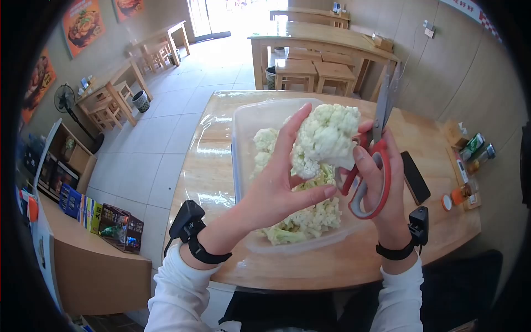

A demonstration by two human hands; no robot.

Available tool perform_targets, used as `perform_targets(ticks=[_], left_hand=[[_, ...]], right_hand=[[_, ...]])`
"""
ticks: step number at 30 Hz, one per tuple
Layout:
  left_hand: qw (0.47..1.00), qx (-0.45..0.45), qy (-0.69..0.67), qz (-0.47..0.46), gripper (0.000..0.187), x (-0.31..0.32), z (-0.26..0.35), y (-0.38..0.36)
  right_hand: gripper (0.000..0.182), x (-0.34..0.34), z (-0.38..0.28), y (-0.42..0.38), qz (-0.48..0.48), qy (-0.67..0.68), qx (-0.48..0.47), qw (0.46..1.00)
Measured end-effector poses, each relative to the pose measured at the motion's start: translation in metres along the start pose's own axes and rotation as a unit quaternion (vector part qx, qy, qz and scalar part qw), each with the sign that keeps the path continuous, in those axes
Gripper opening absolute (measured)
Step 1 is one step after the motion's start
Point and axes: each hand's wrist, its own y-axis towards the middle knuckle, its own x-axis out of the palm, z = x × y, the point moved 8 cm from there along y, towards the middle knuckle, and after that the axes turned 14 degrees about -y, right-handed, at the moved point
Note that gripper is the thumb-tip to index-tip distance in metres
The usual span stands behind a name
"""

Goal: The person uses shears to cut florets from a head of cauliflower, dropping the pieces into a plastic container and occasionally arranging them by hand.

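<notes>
A large piece of white cauliflower [327, 133] is held up over a translucent plastic tub [243, 119]. My left hand [276, 182] grips it from the left, fingers behind and thumb below. My right hand [381, 171] holds scissors [377, 191] with red and grey handles, blades pointing up and away from the cauliflower. The fingertips of my right hand are at the right side of the cauliflower. More cauliflower pieces [304, 221] lie in the tub beneath my hands, partly hidden by them.
The tub stands on a wooden table [221, 133]. A black phone [415, 178] lies to the right, and jars and bottles [467, 191] stand by the right wall. Beyond are another table [326, 41] and stools [296, 69]. A counter [99, 265] is at the lower left.
</notes>
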Motion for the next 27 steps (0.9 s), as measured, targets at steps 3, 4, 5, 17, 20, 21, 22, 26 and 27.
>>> perform_targets(ticks=[3,4,5,17,20,21,22,26,27], left_hand=[[0.996,0.047,0.068,0.024,0.080,-0.009,0.010,0.002],[0.997,0.023,-0.033,0.062,0.076,-0.013,0.005,0.005],[0.986,-0.012,-0.131,0.101,0.071,-0.017,-0.001,0.003],[0.940,0.319,-0.089,0.082,0.078,-0.049,0.057,-0.005],[0.936,0.349,0.027,0.026,0.078,-0.046,0.061,-0.007],[0.922,0.375,0.091,-0.019,0.076,-0.037,0.064,-0.009],[0.922,0.375,0.091,-0.019,0.076,-0.039,0.065,-0.008],[0.920,0.364,0.127,-0.065,0.074,-0.039,0.066,-0.004],[0.921,0.356,0.138,-0.083,0.073,-0.038,0.065,-0.003]], right_hand=[[0.029,0.016,0.003,-0.003,-0.030,0.050,0.009,0.998],[0.029,0.016,0.000,-0.001,-0.039,0.035,-0.007,0.999],[0.029,0.017,-0.003,-0.003,-0.046,0.028,-0.015,0.998],[0.039,0.021,-0.013,-0.018,-0.177,-0.212,-0.049,0.960],[0.040,0.019,-0.014,-0.018,-0.168,-0.264,-0.065,0.948],[0.040,0.019,-0.013,-0.017,-0.167,-0.265,-0.064,0.947],[0.040,0.019,-0.012,-0.017,-0.165,-0.258,-0.076,0.949],[0.033,0.019,-0.006,-0.016,-0.201,-0.250,-0.010,0.947],[0.033,0.019,-0.006,-0.015,-0.201,-0.250,-0.010,0.947]])
